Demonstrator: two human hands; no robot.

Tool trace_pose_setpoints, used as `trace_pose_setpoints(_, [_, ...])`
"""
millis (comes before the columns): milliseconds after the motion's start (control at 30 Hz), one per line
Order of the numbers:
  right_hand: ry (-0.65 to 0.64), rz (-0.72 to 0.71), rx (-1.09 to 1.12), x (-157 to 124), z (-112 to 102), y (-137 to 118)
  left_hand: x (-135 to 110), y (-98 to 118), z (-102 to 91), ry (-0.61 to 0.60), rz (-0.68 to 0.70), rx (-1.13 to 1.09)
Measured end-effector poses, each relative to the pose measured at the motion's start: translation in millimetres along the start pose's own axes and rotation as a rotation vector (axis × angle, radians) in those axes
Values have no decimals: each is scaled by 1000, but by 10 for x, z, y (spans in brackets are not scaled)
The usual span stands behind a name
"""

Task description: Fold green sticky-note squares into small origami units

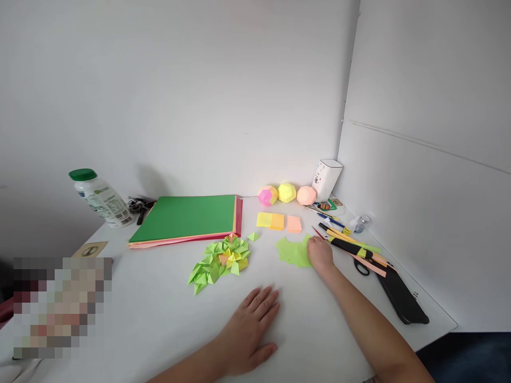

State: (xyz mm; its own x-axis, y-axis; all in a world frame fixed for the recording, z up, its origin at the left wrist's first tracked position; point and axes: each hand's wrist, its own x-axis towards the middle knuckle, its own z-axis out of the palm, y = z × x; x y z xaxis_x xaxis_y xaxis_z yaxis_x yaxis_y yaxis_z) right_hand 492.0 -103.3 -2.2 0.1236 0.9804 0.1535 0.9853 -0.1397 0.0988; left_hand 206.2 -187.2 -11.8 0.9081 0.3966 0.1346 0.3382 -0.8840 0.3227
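My left hand [251, 331] lies flat on the white table with its fingers spread, holding nothing. Farther out to the right, my right hand [320, 254] has its fingers curled at the right edge of several loose light-green paper squares [293, 252]. It seems to pinch one of them, though the fingertips are partly hidden. Left of these squares is a heap of folded green paper pieces [211, 263], with a few yellow and orange ones among them. A single folded green piece [253, 236] sits apart. Yellow-orange sticky notes [270, 221] and a pink pad [294, 224] lie behind the squares.
A stack of coloured paper [187, 215] lies at the back left, near a tilted white bottle [101, 199]. Three faceted paper balls [287, 192] line the wall beside a white box [327, 178]. Pens, paper strips, scissors [361, 267] and a black case [401, 295] occupy the right side.
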Motion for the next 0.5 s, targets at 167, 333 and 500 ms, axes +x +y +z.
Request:
trace_pose_setpoints(167, [-30, -76, -22, -31, -45, 1, 9, 3, -5, -16, -7, 6])
trace_pose_setpoints(333, [-63, -118, -37, -32, -57, 30, 6, 6, -14, -13, -4, -4])
trace_pose_setpoints(500, [-71, -125, -51, -12, -27, 41, 7, 5, -15, -9, -7, -4])
